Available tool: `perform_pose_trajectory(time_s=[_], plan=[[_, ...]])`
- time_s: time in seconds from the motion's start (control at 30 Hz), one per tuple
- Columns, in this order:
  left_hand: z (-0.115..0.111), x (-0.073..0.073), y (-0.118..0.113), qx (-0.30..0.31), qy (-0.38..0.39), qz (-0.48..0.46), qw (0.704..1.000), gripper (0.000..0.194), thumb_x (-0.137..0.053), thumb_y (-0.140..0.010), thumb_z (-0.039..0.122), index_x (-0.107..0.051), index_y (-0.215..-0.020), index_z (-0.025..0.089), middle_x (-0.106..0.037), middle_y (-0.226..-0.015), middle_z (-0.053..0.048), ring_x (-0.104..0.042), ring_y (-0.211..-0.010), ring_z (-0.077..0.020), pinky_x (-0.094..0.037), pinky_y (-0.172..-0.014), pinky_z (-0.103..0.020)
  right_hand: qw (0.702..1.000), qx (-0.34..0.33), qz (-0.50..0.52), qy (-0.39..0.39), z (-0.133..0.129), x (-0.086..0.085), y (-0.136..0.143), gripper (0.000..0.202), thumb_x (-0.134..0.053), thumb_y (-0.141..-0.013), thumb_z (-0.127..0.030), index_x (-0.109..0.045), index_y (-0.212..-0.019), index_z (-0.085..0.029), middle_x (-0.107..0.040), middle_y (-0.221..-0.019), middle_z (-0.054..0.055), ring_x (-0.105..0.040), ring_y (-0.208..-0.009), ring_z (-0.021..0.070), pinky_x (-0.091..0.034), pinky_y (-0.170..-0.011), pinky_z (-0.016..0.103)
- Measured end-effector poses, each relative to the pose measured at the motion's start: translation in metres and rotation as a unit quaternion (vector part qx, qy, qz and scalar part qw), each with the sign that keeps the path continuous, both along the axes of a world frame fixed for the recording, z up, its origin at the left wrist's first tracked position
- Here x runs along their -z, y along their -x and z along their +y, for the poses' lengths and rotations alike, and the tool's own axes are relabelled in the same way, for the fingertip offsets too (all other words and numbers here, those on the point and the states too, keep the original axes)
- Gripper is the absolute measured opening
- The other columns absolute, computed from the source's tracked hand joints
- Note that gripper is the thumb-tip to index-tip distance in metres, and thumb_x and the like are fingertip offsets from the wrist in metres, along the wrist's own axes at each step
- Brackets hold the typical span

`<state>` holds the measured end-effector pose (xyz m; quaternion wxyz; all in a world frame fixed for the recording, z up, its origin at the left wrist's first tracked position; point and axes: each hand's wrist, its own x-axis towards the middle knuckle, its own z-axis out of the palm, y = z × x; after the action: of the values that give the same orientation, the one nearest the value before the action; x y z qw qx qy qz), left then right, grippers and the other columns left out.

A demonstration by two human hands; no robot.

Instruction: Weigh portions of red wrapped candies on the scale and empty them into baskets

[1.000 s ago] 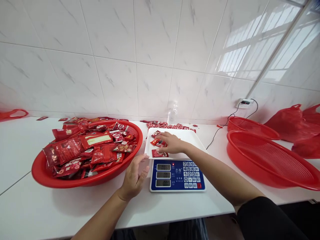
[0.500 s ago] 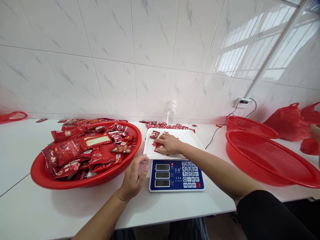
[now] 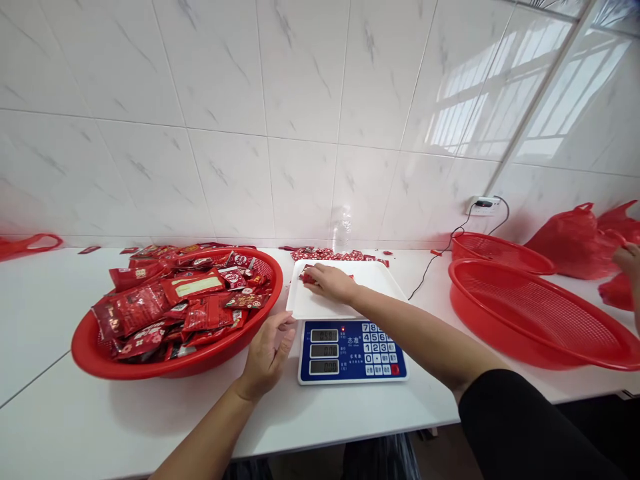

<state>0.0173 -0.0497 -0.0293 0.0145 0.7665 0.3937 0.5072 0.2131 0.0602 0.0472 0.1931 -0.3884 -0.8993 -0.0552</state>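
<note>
A scale (image 3: pixel 354 351) with a white tray (image 3: pixel 310 305) and a blue keypad panel stands on the white table. My right hand (image 3: pixel 330 283) is over the tray, its fingers closed round red packets (image 3: pixel 306 273) near the tray's back left. My left hand (image 3: pixel 270 353) is at the tray's front left corner, thumb and fingers apart, holding nothing. Left of the scale, a red basket (image 3: pixel 175 367) is heaped with red packets (image 3: pixel 200 313) of several sizes.
Small red packets (image 3: pixel 327 255) lie behind the tray near a clear bottle (image 3: pixel 343 230). Red baskets (image 3: pixel 530 320) stand to the right, with red bags (image 3: pixel 570 243) beyond. Another person's hand (image 3: pixel 627 259) is at the right edge. A black cable (image 3: pixel 425 272) runs to a wall socket.
My right hand has moved back and left over the tray, and the packets there are gathered at its back left. My left hand stays nearly in place. The view has shifted slightly.
</note>
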Motion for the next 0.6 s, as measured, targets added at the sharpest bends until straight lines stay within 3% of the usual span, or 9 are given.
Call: perform_pose_trajectory(time_s=[0.13, 0.27, 0.37, 0.47, 0.53, 0.6], plan=[[-0.001, -0.003, 0.000, -0.006, -0.001, -0.007, 1.000, 0.029, -0.046, -0.092, 0.026, -0.047, -0.120, 0.021, -0.066, -0.100, -0.005, -0.065, -0.093, -0.0185, -0.054, -0.083, -0.035, 0.992, 0.102, 0.076, -0.018, 0.005, -0.029, -0.030, 0.032, -0.038, -0.096, -0.040, -0.051, -0.118, -0.020, -0.060, -0.111, 0.008, -0.060, -0.091, 0.0174, -0.044, -0.075, 0.028], [-0.002, -0.004, -0.002, -0.006, 0.004, -0.014, 1.000, 0.027, -0.045, -0.092, 0.026, -0.048, -0.119, 0.022, -0.066, -0.099, -0.005, -0.065, -0.091, -0.0181, -0.054, -0.083, -0.034, 0.967, 0.225, 0.111, -0.030, 0.001, -0.047, -0.108, 0.029, -0.040, -0.095, -0.038, -0.055, -0.113, -0.021, -0.060, -0.112, 0.009, -0.060, -0.091, 0.0198, -0.044, -0.076, 0.031], [-0.002, -0.004, -0.004, 0.006, 0.011, -0.021, 1.000, 0.028, -0.045, -0.092, 0.025, -0.048, -0.119, 0.022, -0.066, -0.099, -0.005, -0.065, -0.093, -0.0181, -0.054, -0.083, -0.034, 0.938, 0.325, 0.116, -0.032, -0.010, -0.041, -0.189, 0.029, -0.042, -0.092, -0.038, -0.059, -0.105, -0.017, -0.060, -0.108, 0.015, -0.060, -0.094, 0.0267, -0.043, -0.075, 0.039], [-0.002, -0.003, -0.005, 0.028, 0.014, -0.024, 0.999, 0.028, -0.046, -0.092, 0.023, -0.048, -0.120, 0.021, -0.066, -0.100, -0.005, -0.064, -0.094, -0.0177, -0.053, -0.083, -0.033, 0.877, 0.462, 0.134, -0.011, -0.031, -0.021, -0.270, 0.032, -0.046, -0.087, -0.043, -0.062, -0.098, -0.018, -0.060, -0.105, 0.019, -0.060, -0.098, 0.0328, -0.041, -0.074, 0.046], [-0.002, -0.003, -0.005, 0.035, 0.014, -0.024, 0.999, 0.028, -0.046, -0.092, 0.022, -0.048, -0.119, 0.021, -0.066, -0.100, -0.005, -0.064, -0.094, -0.0176, -0.053, -0.084, -0.033, 0.858, 0.482, 0.176, -0.010, -0.047, -0.008, -0.312, 0.035, -0.045, -0.086, -0.048, -0.063, -0.091, -0.017, -0.060, -0.098, 0.023, -0.060, -0.099, 0.0376, -0.040, -0.073, 0.052], [-0.003, -0.003, -0.005, 0.036, 0.014, -0.022, 0.999, 0.027, -0.045, -0.092, 0.022, -0.048, -0.119, 0.020, -0.066, -0.100, -0.005, -0.064, -0.094, -0.0174, -0.052, -0.085, -0.033, 0.866, 0.457, 0.203, -0.016, -0.061, 0.000, -0.338, 0.034, -0.054, -0.079, -0.051, -0.063, -0.084, -0.019, -0.060, -0.089, 0.022, -0.060, -0.097, 0.0424, -0.039, -0.073, 0.058]])
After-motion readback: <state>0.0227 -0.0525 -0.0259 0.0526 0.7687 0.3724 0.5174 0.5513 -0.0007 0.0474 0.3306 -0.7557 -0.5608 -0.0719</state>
